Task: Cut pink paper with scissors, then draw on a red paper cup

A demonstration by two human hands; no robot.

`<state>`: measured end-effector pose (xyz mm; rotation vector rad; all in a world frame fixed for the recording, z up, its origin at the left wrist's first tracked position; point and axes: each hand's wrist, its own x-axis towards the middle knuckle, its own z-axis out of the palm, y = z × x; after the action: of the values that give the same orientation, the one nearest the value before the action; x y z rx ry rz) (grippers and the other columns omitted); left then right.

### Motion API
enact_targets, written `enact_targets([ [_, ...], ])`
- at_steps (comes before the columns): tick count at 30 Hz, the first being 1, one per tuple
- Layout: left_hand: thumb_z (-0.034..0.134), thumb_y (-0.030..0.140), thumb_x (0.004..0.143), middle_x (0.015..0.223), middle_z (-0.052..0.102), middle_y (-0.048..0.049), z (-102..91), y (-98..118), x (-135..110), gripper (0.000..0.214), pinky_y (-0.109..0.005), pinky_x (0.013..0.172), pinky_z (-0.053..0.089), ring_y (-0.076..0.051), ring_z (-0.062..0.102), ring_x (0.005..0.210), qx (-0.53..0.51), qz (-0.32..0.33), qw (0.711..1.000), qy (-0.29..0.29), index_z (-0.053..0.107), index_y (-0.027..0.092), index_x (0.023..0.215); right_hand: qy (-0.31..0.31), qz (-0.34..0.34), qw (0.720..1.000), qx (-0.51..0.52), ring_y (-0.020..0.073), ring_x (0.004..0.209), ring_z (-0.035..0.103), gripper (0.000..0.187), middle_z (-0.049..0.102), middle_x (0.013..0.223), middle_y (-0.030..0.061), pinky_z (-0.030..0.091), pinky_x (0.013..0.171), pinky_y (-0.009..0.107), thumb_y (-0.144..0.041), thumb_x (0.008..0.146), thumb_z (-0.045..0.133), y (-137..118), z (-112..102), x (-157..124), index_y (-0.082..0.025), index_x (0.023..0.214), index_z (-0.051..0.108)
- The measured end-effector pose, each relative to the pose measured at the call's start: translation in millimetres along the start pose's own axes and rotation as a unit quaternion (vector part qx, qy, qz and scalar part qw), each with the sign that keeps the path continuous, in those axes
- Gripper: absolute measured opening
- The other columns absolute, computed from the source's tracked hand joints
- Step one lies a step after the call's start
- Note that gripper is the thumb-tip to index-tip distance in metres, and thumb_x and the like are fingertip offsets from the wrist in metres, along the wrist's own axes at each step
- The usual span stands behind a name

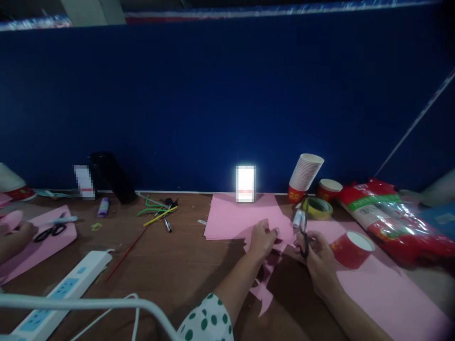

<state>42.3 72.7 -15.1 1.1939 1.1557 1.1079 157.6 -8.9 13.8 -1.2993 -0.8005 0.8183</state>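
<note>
My right hand (318, 258) is closed around the black handles of a pair of scissors (304, 232), whose blades point up and away from me. To its left, my left hand (263, 240) has its fingers curled in a pinch on a piece of pink paper (282, 244), partly hidden by the hand. Jagged pink paper scraps (263, 294) lie just below that wrist. Behind the left hand is a stack of pink paper sheets (227, 218). A red paper cup (351, 250) lies tilted close to the right hand.
Stacked paper cups (306, 173), a yellow tape roll (319, 208) and a red plastic package (387, 218) stand at the right. A lit screen (245, 183) leans on the blue partition. At left are a power strip (67, 289), a white cable (106, 301) and another person's hand (17, 239).
</note>
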Motion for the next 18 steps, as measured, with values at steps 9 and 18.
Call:
enact_targets([
  [9,0.052,0.01,0.074,0.11,0.063,-0.0133,3.6,2,-5,0.05,-0.03,0.077,0.05,-0.018,0.061,0.087,0.181,0.079,0.98,-0.039,0.052,0.013,0.124,0.001,0.008,1.0,0.0,0.0096,0.047,0.055,0.05,0.06,0.06,-0.0042,0.042,0.039,0.016,-0.055,0.058,0.078,-3,3,3,-0.023,0.079,0.046],
  [18,0.064,0.036,0.075,0.147,0.031,-0.0237,12.3,13,10,0.071,-0.051,0.111,0.012,-0.038,0.018,0.137,0.405,0.116,0.906,-0.041,0.039,0.006,0.135,-0.003,0.005,1.0,0.001,0.01,0.044,0.055,0.051,0.06,0.057,-0.0055,0.04,0.038,0.017,-0.055,0.057,0.079,7,0,9,-0.022,0.078,0.046],
])
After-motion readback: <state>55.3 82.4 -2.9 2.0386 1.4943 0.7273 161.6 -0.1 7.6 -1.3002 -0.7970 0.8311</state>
